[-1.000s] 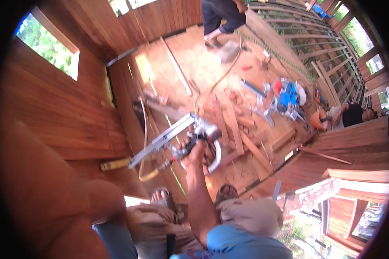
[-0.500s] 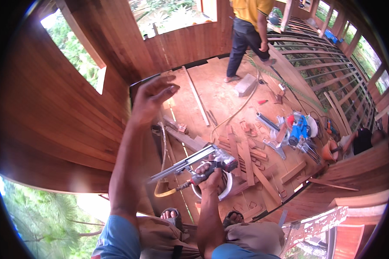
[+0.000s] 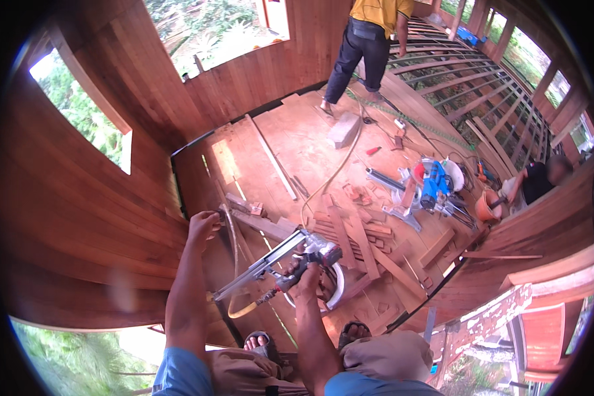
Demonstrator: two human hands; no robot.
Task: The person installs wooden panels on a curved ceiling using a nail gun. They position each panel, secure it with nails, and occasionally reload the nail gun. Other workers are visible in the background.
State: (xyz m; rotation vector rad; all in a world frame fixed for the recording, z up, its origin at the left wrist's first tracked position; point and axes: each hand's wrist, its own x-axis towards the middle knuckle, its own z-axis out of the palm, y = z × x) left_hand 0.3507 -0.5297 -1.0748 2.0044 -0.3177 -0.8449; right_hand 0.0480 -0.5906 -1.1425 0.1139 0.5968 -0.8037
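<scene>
My right hand (image 3: 306, 280) is wrapped round the grip of a pneumatic nail gun (image 3: 320, 249). The gun's long metal magazine (image 3: 261, 264) slants down to the left, and a yellowish air hose (image 3: 243, 310) joins its handle. Behind the gun, a white bucket (image 3: 336, 290) is partly hidden. My left hand (image 3: 203, 226) hangs by the lower part of the plank wall, next to the top of a pale hose loop (image 3: 226, 210). Its fingers are loosely curled with a gap to the thumb, and I make out nothing in them.
Cut boards (image 3: 356, 241) lie heaped on the plywood floor (image 3: 297, 138). Beyond them are a blue mitre saw (image 3: 435, 185) and a grey block (image 3: 344, 129). A person in a yellow shirt (image 3: 376, 13) stands at the back; another person (image 3: 541, 181) is at the right. Open joists (image 3: 468, 86) lie far right.
My left hand has dropped from up high to beside the wall, its fingers more curled. The nail gun stays in my right hand. The view has shifted, and the standing person has turned and stepped.
</scene>
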